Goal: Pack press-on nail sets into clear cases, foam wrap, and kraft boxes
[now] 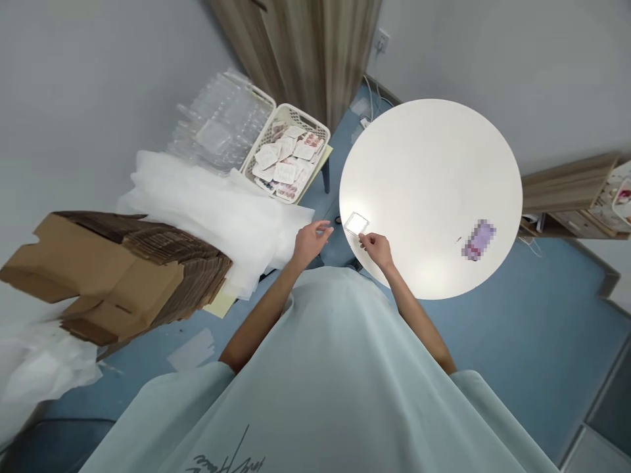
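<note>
A small white square card [357,224] with a pale, shiny border is at the near left edge of the round white table [428,157]. The fingers of my right hand [377,249] are closed in a pinch at its near right corner. My left hand [311,242] hangs in the air just left of the table edge, palm turned inward. Its fingers are curved and apart, and it holds nothing. Whether the card lies flat on the tabletop or is slightly lifted is hard to make out.
A white basket [326,131] of printed cards stands left of the table, beside clear plastic packaging [217,125]. White foam sheets [197,203] and folded cardboard boxes [113,269] are stacked nearer me. A blurred purple object [479,240] lies on the table's right.
</note>
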A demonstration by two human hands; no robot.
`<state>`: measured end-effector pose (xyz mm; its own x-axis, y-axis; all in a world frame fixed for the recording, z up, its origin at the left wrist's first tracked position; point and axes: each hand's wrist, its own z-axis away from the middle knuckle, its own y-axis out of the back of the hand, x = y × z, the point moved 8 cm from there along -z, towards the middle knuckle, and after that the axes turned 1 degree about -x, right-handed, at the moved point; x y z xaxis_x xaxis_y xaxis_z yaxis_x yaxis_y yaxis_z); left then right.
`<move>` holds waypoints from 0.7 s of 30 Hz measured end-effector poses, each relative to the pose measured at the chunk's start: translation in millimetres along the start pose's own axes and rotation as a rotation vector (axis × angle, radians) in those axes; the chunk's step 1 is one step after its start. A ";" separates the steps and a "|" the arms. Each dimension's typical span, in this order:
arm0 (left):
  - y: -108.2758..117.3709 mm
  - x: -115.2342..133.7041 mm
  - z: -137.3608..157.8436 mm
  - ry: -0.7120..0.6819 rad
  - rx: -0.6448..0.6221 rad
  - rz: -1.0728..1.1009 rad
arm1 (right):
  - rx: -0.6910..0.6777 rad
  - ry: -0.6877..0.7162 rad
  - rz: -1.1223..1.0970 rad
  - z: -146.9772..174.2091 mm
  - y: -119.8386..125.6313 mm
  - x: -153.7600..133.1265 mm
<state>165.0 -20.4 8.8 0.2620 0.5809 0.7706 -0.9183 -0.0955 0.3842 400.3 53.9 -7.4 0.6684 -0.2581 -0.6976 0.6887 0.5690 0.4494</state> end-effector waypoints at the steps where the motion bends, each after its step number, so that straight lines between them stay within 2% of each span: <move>1: 18.0 -4.0 9.6 -0.007 0.054 0.014 | -0.012 0.026 -0.004 4.6 0.5 -10.6; 3: 58.1 -17.1 27.1 -0.021 0.192 -0.006 | -0.041 0.074 -0.004 11.2 -1.9 -33.4; 6: 116.9 -48.1 45.1 -0.023 0.427 -0.152 | -0.095 0.147 0.015 12.0 -16.5 -69.8; 9: 154.1 -87.1 47.2 0.039 0.542 -0.321 | -0.145 0.239 0.061 4.7 -42.1 -105.9; 11: 164.4 -109.6 41.1 0.072 0.528 -0.371 | -0.177 0.297 0.094 -0.9 -62.4 -127.8; 14: 166.9 -129.1 31.0 0.088 0.449 -0.416 | -0.216 0.358 0.141 -5.9 -91.5 -154.5; 17: 166.3 -135.9 26.5 0.107 0.387 -0.470 | -0.242 0.396 0.181 -5.2 -114.7 -173.3; 21: 168.4 -136.4 27.7 0.105 0.360 -0.471 | -0.275 0.412 0.224 0.0 -136.3 -184.9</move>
<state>-17.2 -138.1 -17.5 0.5683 0.7024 0.4285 -0.5478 -0.0656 0.8340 182.8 24.0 60.3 0.5866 0.1888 -0.7876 0.4068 0.7722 0.4881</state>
